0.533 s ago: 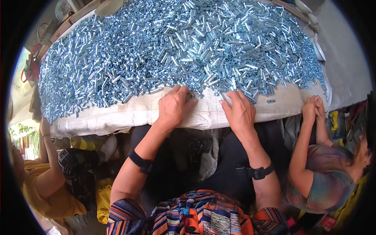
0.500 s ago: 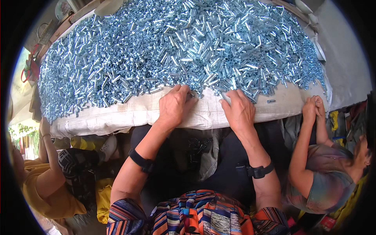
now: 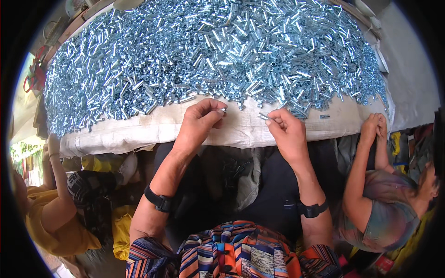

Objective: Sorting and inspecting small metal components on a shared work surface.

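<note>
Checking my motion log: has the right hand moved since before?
Yes: the right hand has drawn back toward the cloth's near edge, judged against the lone tube.

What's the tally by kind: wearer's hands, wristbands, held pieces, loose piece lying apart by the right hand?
Wearer's left hand and right hand: 2
Black wristbands: 2
Held metal pieces: 2
Metal piece lying apart: 1
Total: 7
Pile of metal pieces left out: too dense to count.
</note>
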`<action>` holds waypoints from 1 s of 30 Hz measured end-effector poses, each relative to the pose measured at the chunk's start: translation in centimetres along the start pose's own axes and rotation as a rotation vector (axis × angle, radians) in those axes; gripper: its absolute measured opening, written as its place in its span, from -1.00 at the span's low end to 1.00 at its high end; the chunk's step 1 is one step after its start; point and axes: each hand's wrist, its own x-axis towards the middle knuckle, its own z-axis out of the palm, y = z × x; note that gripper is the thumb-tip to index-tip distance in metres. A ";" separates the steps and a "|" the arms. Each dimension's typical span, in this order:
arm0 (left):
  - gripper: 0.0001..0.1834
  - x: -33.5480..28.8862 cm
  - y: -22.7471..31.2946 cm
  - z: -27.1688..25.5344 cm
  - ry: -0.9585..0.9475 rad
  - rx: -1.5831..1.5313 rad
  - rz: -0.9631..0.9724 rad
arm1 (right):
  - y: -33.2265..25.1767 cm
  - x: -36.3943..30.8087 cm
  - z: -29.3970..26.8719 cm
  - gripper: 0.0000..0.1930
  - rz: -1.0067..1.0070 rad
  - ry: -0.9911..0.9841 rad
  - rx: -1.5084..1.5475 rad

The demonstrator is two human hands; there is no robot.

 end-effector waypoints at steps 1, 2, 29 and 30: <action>-0.87 -0.5 0.1 0.0 0.006 0.000 -0.001 | 0.0 -0.2 0.3 -0.85 -0.001 -0.006 0.001; -0.86 -1.1 0.1 0.2 -0.035 -0.057 -0.008 | 0.1 -0.6 0.6 -0.87 0.003 -0.063 0.170; -0.92 -2.3 -0.8 0.4 -0.002 0.414 0.297 | -0.9 -1.4 6.4 -0.94 0.022 -0.100 0.660; -0.92 -2.1 -0.9 0.3 -0.011 0.411 0.302 | -0.5 -0.9 6.9 -0.92 -0.036 -0.073 0.433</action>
